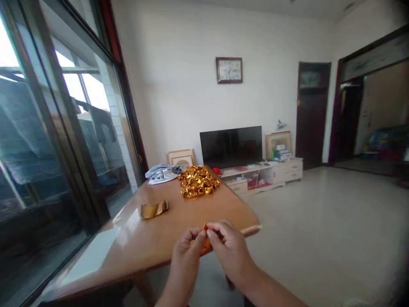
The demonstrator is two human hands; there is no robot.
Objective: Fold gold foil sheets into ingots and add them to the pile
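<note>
Between my two hands is a small piece of gold foil paper (pixel 207 244), partly folded, with a narrow tip sticking up between the fingertips. My left hand (pixel 188 247) pinches it from the left, thumb and fingers pressed together. From the right, my right hand (pixel 228 241) grips it the same way, thumb against forefinger. Both hands are over the near edge of the wooden table (pixel 172 232). A stack of flat gold foil sheets (pixel 154 209), slightly curled, lies on the table ahead and to the left. Farther back sits a heap of folded gold foil pieces (pixel 198 181).
Bundled pale cloth (pixel 162 174) lies at the table's far left corner, beside the heap. Beyond the table stand a white TV cabinet (pixel 277 172) and a black television (pixel 231 147). A glass window (pixel 96 115) runs along the left. Tiled floor (pixel 306 230) stretches to the right.
</note>
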